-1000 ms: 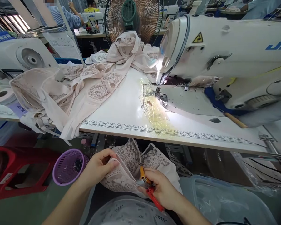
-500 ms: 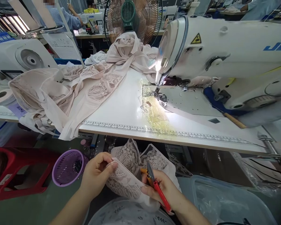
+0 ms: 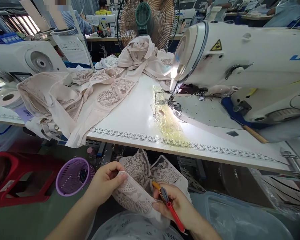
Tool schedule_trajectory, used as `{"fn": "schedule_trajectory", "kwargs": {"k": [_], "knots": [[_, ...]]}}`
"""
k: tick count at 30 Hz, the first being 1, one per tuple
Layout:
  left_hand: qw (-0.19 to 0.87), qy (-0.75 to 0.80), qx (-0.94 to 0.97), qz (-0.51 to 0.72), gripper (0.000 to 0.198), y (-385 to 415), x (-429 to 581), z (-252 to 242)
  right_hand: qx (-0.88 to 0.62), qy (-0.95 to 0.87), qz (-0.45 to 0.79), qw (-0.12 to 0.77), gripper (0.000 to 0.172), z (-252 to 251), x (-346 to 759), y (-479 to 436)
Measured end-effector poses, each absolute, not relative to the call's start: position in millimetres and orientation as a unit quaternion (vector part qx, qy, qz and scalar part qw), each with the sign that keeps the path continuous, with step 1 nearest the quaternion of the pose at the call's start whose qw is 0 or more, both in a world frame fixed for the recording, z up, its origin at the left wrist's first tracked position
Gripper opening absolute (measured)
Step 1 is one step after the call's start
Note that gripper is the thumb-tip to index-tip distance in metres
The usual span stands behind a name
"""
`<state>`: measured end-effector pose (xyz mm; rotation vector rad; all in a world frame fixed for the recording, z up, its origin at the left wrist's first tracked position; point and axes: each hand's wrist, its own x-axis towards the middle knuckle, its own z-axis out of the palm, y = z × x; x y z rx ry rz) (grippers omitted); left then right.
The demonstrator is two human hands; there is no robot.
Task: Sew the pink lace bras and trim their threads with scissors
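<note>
A pale pink lace bra (image 3: 137,196) is stretched between my two hands, below the table's front edge. My left hand (image 3: 107,185) pinches the upper left edge of its fabric between thumb and fingers. With thumb and fingers my right hand (image 3: 176,203) grips the lower band, while thread snips (image 3: 173,213) with red and orange handles are tucked in the same hand. The snips' grey blades lie across the fingers, pointing up and left. Two lace cups (image 3: 165,170) of the bra stand up behind my hands.
A white sewing machine (image 3: 227,56) with its lamp lit stands on the table (image 3: 120,123). More bras (image 3: 72,103) lie heaped at left. A fan (image 3: 147,20) is behind. Below are a purple basket (image 3: 73,176), a red stool (image 3: 22,180) and a translucent bin (image 3: 240,213).
The snips have turned slightly within my right hand, their blades now lower against the fingers. Both hands keep their hold on the bra. The whole view has shifted a little.
</note>
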<state>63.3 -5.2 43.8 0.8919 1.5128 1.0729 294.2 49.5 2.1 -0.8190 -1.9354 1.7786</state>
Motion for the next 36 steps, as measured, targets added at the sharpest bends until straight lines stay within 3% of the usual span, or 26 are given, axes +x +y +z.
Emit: {"fn": "schedule_trajectory", "kwargs": {"k": [6,8,13,21,36], "knots": [[0.612,0.549,0.333,0.462,0.030,-7.3,55.1,56.0,-0.250,-0.623,0.721,0.171,0.035,15.0,291.0,53.0],[0.567,0.582,0.345,0.470,0.031,-7.6,52.9,65.7,-0.252,-0.626,0.717,0.177,0.039,23.1,286.4,55.4],[0.439,0.664,0.378,0.472,0.029,-7.4,48.7,77.2,-0.290,-0.722,0.568,0.268,0.051,22.6,276.0,64.3],[0.390,0.685,0.362,0.497,0.031,-6.4,50.4,74.7,-0.270,-0.744,0.545,0.276,0.026,10.8,277.1,67.9],[0.403,0.721,0.262,0.499,0.033,-7.2,-0.3,54.8,-0.313,-0.807,0.458,0.203,0.030,1.0,336.8,81.4]]}}
